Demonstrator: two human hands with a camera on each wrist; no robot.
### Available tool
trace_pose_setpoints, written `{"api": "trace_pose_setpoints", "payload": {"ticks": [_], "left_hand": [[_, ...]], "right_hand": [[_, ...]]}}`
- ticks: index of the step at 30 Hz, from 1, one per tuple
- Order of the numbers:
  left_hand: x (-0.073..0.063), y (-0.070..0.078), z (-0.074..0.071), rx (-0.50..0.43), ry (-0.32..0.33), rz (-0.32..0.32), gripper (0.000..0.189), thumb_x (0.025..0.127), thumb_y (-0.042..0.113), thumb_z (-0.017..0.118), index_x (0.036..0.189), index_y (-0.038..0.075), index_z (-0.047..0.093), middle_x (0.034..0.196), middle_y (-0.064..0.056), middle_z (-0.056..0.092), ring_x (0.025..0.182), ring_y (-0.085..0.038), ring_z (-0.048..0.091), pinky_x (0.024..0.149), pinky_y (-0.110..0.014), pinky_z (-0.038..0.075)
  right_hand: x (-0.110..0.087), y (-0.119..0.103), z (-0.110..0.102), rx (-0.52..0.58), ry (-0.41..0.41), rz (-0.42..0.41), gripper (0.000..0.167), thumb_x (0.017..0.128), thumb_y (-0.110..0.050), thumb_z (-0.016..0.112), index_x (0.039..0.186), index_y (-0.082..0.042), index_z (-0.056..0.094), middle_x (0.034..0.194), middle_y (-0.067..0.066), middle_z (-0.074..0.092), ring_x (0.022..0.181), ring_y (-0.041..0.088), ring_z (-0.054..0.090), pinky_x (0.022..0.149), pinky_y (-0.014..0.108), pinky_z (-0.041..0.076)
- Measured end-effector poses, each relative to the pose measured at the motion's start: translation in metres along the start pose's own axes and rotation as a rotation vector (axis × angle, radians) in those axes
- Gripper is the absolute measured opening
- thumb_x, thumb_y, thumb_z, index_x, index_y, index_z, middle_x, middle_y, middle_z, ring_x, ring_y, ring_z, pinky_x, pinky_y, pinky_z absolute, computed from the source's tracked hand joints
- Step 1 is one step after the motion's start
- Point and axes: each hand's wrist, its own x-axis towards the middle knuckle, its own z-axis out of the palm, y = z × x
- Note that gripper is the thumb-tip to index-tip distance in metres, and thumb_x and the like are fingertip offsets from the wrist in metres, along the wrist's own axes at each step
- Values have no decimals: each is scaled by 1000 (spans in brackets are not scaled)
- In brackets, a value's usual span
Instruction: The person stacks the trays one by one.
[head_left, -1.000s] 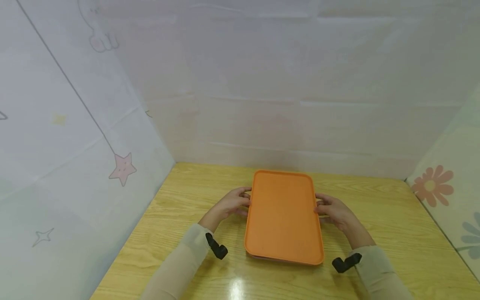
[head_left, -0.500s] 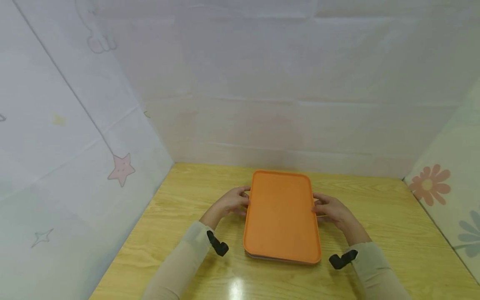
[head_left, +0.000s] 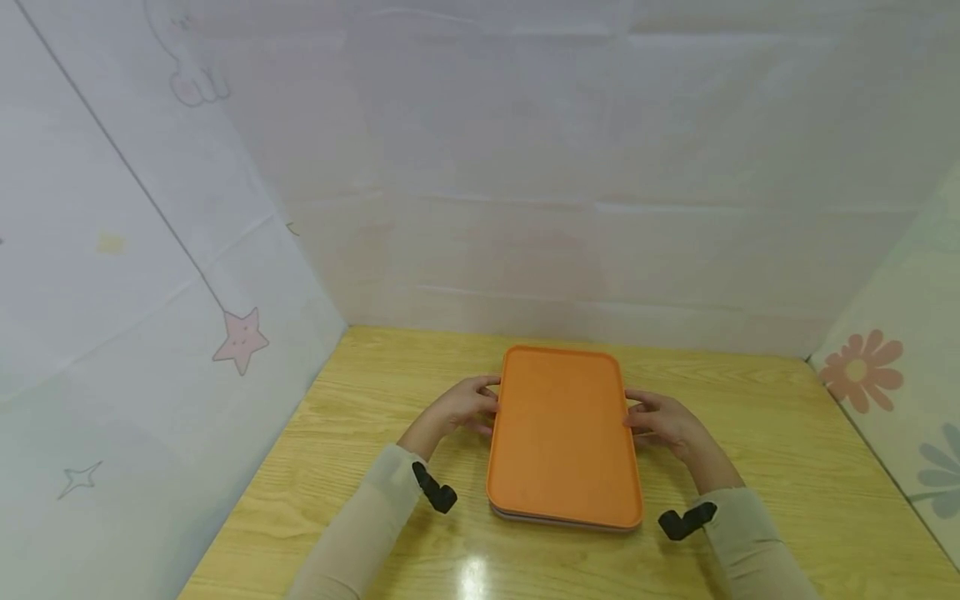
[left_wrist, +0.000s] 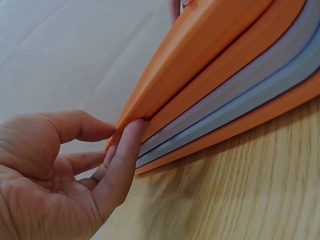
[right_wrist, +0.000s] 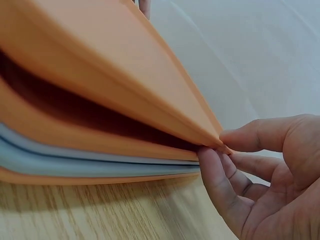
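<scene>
An orange tray [head_left: 562, 433] tops a stack of several trays. My left hand [head_left: 461, 407] pinches its left rim between thumb and fingers, and my right hand [head_left: 667, 427] does the same on the right rim. Beneath it, in the left wrist view, lie a second orange tray [left_wrist: 240, 60], a lavender tray [left_wrist: 250, 77], a light blue tray [left_wrist: 260, 92] and another orange tray [left_wrist: 250, 120] at the bottom. The right wrist view shows a dark gap under the top tray, wider toward the near end.
The stack stands on a wood-grain table [head_left: 390, 375]. A pale sheet wall [head_left: 525, 250] rises behind it. Printed side walls stand left, with a pink star [head_left: 241, 340], and right, with a red flower [head_left: 862, 371]. Each sleeve cuff carries a black camera mount [head_left: 435, 487].
Both hands keep hold of the top tray. Its far edge sits slightly lower in the head view, and more of the grey edge beneath shows at the near end.
</scene>
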Motion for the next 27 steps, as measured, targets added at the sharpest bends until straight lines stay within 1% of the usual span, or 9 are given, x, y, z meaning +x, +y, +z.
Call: {"api": "trace_pose_setpoints", "payload": {"ticks": [4, 11, 17, 22, 27], "left_hand": [[1, -1, -1, -4, -1, 0, 65, 96, 2, 63, 155, 9, 39, 121, -19, 59, 98, -27, 68, 75, -45, 62], [2, 0, 1, 6, 8, 1, 65, 96, 1, 63, 155, 10, 39, 116, -17, 58, 97, -28, 67, 76, -45, 62], [2, -1, 0, 6, 16, -4, 68, 95, 1, 63, 157, 9, 35, 117, -18, 57, 99, -29, 66, 76, -46, 62], [2, -3, -2, 0, 14, -15, 71, 94, 1, 64, 158, 10, 33, 120, -17, 56, 102, -31, 65, 79, -48, 61], [0, 0, -5, -9, -5, -16, 70, 95, 4, 64, 158, 9, 33, 125, -19, 57, 105, -33, 65, 79, -48, 61]], "right_hand": [[0, 1, 0, 3, 3, -6, 74, 97, -9, 66, 159, 0, 26, 122, 17, 60, 97, 20, 67, 86, 39, 59], [1, 1, -1, 2, 19, 12, 72, 97, -8, 65, 159, 0, 28, 123, 17, 61, 97, 19, 67, 86, 40, 59], [5, 2, 0, 13, 37, 15, 67, 99, -6, 63, 157, 0, 31, 128, 22, 58, 97, 19, 67, 87, 39, 59], [7, 1, -1, 23, 43, 6, 64, 98, -5, 63, 154, 3, 35, 122, 19, 62, 94, 19, 66, 86, 40, 59], [6, -2, -6, 40, 38, -20, 61, 99, -5, 61, 153, 8, 33, 113, 14, 67, 90, 18, 67, 86, 40, 60]]}}
